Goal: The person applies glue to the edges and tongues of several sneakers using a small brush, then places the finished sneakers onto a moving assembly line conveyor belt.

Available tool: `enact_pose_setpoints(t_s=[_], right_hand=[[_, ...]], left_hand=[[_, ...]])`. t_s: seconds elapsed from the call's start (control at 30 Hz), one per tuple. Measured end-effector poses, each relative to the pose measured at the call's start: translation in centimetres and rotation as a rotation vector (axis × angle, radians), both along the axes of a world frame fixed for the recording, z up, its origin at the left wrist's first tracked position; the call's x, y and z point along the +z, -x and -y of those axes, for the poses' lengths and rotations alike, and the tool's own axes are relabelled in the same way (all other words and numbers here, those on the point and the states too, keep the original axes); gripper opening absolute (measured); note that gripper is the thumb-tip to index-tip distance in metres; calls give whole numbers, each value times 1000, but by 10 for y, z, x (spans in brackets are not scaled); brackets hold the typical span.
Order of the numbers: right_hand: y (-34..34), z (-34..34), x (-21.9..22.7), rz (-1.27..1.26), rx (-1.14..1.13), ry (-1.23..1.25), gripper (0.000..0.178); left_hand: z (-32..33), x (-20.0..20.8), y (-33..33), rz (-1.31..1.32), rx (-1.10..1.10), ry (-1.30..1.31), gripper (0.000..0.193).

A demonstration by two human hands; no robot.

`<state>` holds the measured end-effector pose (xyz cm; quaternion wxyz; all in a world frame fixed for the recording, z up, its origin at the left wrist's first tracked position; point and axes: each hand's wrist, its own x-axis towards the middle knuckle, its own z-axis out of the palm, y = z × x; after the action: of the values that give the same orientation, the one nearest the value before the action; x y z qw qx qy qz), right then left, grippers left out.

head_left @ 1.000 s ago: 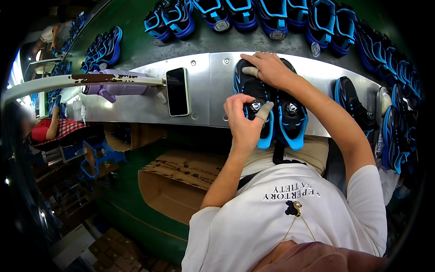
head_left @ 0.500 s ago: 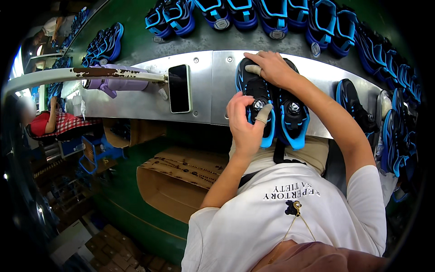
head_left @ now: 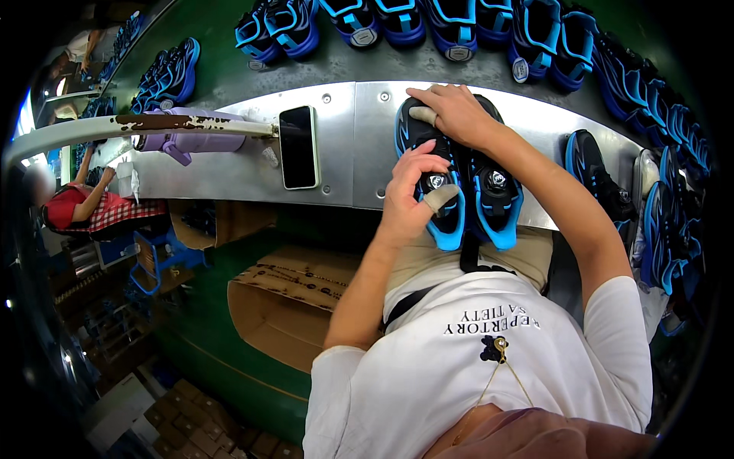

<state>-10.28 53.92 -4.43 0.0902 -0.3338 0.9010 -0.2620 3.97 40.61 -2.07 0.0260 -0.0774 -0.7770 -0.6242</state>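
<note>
A pair of black sneakers with bright blue trim lies side by side at the metal table's near edge, toes away from me. The left sneaker (head_left: 451,222) has a round dial (head_left: 436,181) on its tongue; the right sneaker (head_left: 497,203) carries a matching one. My left hand (head_left: 413,187) is at the left dial, its fingers and covered thumb apart on either side of it. Across the toes lies my right hand (head_left: 465,116), fingers stretched out over the left sneaker's front. One of its digits also wears a pale cover.
A phone (head_left: 298,148) and a lilac bottle (head_left: 195,134) lie on the metal table (head_left: 344,115), beside a white rail (head_left: 76,138). Another sneaker (head_left: 596,176) sits at right. Rows of sneakers (head_left: 397,23) stand beyond. An open carton (head_left: 283,306) is below left; a person in red (head_left: 84,203) sits farther off.
My left hand's fingers have loosened from the left sneaker's dial and spread apart, lifting slightly. My right hand stays on the toes. The distant person's arms have moved.
</note>
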Motion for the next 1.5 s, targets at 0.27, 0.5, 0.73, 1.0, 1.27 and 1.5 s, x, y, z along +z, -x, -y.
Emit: enact_pose_setpoints(t_s=[0.27, 0.5, 0.73, 1.0, 1.27, 1.5], right_hand=[[6, -34, 31, 44, 35, 360, 25], [-53, -113, 94, 499, 220, 119, 43], [-81, -104, 68, 155, 30, 230, 32], [-70, -137, 86, 486, -71, 221, 59], [-145, -130, 61, -180, -178, 233, 34], [-142, -132, 74, 38, -104, 51, 30]], left_hand=[[22, 24, 12, 138, -284, 147, 27], [-19, 69, -58, 31, -1, 352, 32], [-58, 55, -54, 10, -250, 883, 51], [-47, 80, -45, 114, -230, 816, 38], [-67, 77, -29, 9, -204, 681, 38], [-67, 73, -34, 83, -233, 608, 41]])
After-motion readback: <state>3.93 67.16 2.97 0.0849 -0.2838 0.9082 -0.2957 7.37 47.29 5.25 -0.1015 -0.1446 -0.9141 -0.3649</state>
